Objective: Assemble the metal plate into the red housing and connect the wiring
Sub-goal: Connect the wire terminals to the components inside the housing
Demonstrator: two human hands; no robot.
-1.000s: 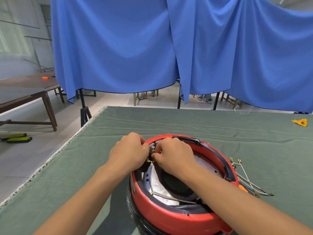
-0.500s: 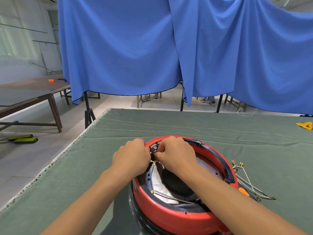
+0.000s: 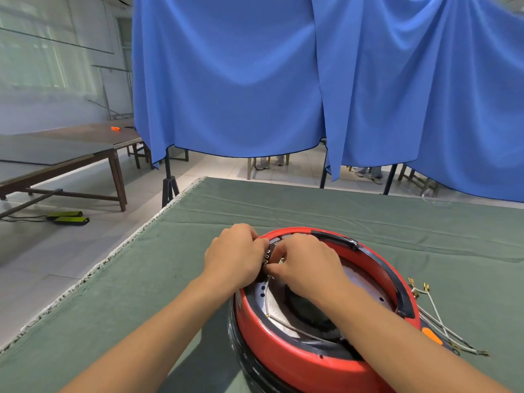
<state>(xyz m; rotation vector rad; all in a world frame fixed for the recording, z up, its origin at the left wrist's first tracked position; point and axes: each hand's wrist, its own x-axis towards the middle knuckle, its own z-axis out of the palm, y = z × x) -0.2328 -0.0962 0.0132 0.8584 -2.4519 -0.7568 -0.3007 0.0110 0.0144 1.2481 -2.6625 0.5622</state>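
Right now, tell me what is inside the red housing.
Inside the red housing lies the metal plate with a dark centre and a thin wire across it. Both hands and forearms cover the rest.

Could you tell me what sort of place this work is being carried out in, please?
Probably a workshop or training room set up for bench assembly. A work table under a green cloth holds the red housing, blue curtains hang on stands as a screen, and a long wooden table stands on the tiled floor.
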